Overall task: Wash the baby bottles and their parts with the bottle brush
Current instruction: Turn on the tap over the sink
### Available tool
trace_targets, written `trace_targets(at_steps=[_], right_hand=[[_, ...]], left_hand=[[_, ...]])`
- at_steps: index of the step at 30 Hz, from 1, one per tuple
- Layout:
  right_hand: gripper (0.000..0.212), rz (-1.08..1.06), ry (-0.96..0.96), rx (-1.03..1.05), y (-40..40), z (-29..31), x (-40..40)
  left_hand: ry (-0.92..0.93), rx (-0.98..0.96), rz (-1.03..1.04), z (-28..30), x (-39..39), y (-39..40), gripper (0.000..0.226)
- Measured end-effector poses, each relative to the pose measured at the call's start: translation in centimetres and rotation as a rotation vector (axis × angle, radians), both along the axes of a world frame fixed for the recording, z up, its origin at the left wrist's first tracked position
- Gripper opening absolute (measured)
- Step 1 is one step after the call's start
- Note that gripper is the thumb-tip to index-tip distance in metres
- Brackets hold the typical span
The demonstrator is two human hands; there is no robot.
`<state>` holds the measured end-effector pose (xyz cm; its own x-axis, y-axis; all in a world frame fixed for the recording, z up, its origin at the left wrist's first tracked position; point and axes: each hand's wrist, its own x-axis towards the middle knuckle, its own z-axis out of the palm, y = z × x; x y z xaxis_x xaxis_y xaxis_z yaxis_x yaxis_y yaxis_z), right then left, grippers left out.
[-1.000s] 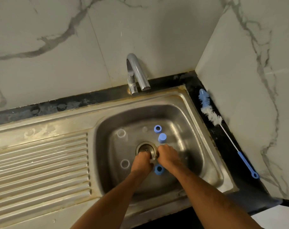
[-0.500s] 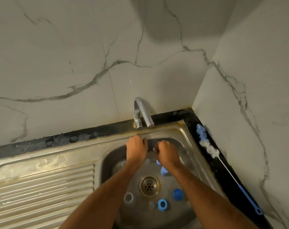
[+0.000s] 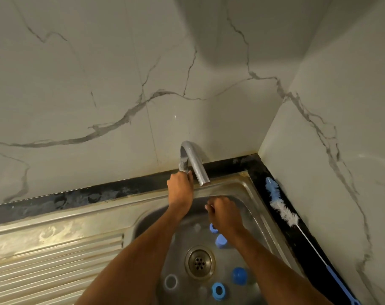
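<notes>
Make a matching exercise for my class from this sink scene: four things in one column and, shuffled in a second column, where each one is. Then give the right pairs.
Things
1. bottle brush
2. left hand
3. blue cap
4. drain

Places
A. in the middle of the sink's floor
B. at the base of the tap
C. on the dark ledge to the right of the sink
D. in the basin, just right of the drain

Pairs: 1-C, 2-B, 3-D, 4-A
</notes>
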<state>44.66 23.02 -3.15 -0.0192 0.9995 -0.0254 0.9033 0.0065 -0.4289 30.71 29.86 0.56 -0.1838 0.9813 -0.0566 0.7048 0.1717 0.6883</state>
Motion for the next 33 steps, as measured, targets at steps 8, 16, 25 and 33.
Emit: trace_targets(at_steps=[8, 16, 25, 33], right_hand=[[0.038, -0.032, 0.220, 0.046, -0.7, -1.7, 0.5], [0.025, -0.033, 0.141, 0.092, -0.1, -2.7, 1.0], [0.026, -0.044, 0.095, 0.054, 0.3, -4.1, 1.4], [0.026, -0.085, 0.053, 0.017, 0.8, -5.4, 1.5]], left_hand=[[-0.044, 0.059, 0.034, -0.8, -0.6, -0.1, 0.018], [-0.102, 0.023, 0.052, -1.2, -0.9, -0.2, 0.020], [-0.163, 0.027, 0.073, -1.4, -1.1, -0.2, 0.024], [-0.205, 0.043, 0.072, -1.5, -1.1, -0.1, 0.026]])
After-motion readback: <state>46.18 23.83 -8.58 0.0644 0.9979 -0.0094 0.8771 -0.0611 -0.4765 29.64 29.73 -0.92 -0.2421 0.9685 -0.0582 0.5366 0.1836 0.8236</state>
